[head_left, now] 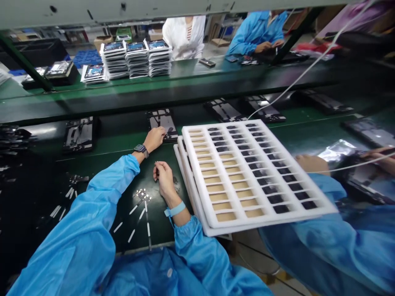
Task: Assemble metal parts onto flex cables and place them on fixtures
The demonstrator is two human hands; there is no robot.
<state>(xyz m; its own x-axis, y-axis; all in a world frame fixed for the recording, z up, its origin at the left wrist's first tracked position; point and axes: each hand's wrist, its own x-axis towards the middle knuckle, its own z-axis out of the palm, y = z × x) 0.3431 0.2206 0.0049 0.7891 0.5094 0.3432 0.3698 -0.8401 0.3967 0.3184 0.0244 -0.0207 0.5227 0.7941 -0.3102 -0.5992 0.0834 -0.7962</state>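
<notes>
My left hand (154,139), with a dark watch on its wrist, reaches to the lower edge of a flat black-and-silver device assembly (163,121). Its fingers are bent together at the device; whatever lies under the fingertips is hidden. Nearer to me, my right hand (164,177) is raised with thumb and fingers pinched, and what is in the pinch is too small to name. A light-blue band (175,209) circles that wrist. Small metallic parts with white strips (143,196) lie on the green bench (132,232) left of the right hand.
Stacked white foam trays (202,197) stand close on the right, the top one partly filled with black pieces. Another device assembly (79,133) lies left, several more right. More strip parts (70,192) lie left. A co-worker's blue sleeve (348,234) is beside me; a white cable (296,78) crosses.
</notes>
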